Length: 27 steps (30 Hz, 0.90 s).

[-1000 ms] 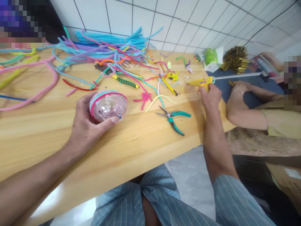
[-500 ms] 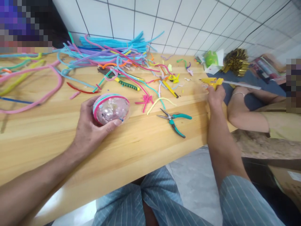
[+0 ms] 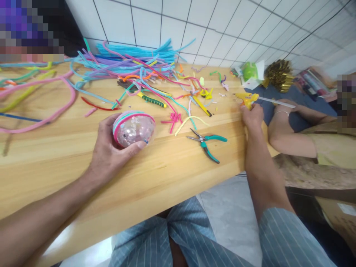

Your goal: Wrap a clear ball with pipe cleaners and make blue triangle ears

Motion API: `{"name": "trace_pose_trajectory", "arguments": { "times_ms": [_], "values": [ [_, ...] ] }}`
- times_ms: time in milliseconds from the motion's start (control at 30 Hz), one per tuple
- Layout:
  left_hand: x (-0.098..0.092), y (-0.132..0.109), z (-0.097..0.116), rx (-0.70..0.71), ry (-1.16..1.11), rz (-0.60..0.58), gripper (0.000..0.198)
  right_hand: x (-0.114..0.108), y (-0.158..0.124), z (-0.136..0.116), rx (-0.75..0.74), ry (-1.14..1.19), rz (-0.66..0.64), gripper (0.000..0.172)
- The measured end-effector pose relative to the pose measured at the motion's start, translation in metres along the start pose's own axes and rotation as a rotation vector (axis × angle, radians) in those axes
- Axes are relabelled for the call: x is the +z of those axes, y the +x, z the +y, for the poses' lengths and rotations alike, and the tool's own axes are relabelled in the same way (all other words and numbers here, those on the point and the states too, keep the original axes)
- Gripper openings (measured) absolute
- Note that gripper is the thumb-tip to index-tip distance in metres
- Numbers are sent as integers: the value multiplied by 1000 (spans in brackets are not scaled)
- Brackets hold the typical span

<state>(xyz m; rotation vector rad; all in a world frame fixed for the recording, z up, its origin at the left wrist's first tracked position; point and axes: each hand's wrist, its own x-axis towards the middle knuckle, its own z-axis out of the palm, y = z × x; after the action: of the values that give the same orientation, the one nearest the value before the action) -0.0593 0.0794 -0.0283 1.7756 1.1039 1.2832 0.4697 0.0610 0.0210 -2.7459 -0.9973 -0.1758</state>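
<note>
My left hand [image 3: 111, 144] is wrapped round a clear plastic egg-shaped shell [image 3: 135, 129], its thumb along the near side. Pink, teal and lilac pipe cleaners circle the shell's rim, and small bits show inside it. At the right, my right hand [image 3: 252, 115] grips a yellow glue gun [image 3: 247, 99] with its nozzle toward the left and a long glue stick [image 3: 276, 101] out of its back. Between the hands, needle-nose pliers [image 3: 204, 141] with teal handles lie spread on the wooden table [image 3: 155, 174].
A heap of blue and purple pipe cleaners [image 3: 133, 59] lies along the tiled wall. Cutters with green-yellow handles [image 3: 152, 100], a yellow craft knife [image 3: 203, 105] and scraps lie before it. At right are gold tinsel [image 3: 279, 74] and another person's arm [image 3: 286, 129].
My right hand has brought the glue gun slightly left. The shell in my left hand sits a little further right in view and is slightly turned.
</note>
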Motion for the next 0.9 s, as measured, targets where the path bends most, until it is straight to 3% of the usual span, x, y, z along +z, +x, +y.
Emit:
{"name": "trace_pose_trajectory", "arguments": {
  "times_ms": [100,267,433,633,900],
  "values": [
    [1,0,-2,5,3,-4,98,-11,-14,0,62,-37,50,61],
    [1,-1,-2,1,-10,-17,98,-18,-24,-16,-86,-36,16,30],
    [2,-3,0,-18,-20,-27,97,-4,-11,-36,-210,-85,-5,38],
    [3,-4,0,-3,-36,-15,96,12,9,-46,-232,-199,-123,43],
    [2,-6,-3,-28,-20,-38,101,3,4,-48,-246,-301,-136,42]
  ]
}}
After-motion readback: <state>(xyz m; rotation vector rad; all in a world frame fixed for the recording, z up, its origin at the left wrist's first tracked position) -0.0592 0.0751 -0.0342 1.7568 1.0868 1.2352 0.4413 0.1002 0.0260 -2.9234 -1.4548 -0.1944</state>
